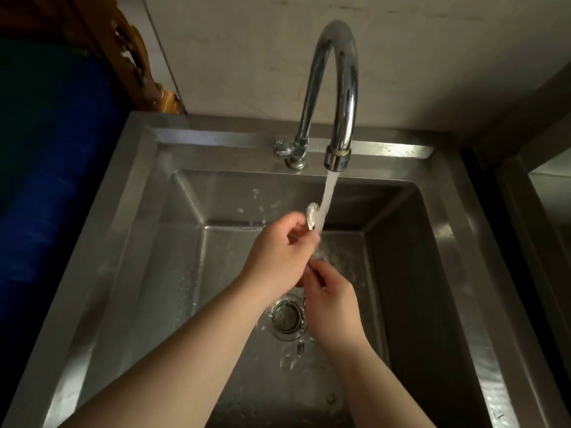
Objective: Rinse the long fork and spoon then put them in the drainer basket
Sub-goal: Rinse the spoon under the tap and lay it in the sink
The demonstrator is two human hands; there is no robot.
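A metal spoon (312,216) sticks up with its bowl in the stream of water from the tap (335,97). My left hand (278,251) is wrapped around its upper handle, fingers rubbing just below the bowl. My right hand (330,299) grips the lower end of the handle, closer to me. Most of the handle is hidden by both hands. A second metal piece (301,347), perhaps the fork, shows below my right wrist near the drain, mostly hidden. No drainer basket is in view.
The steel sink (148,230) is deep and wet, with a round drain strainer (285,318) under my hands. A blue barrel (46,180) stands to the left. Another steel surface (543,193) lies at the right edge.
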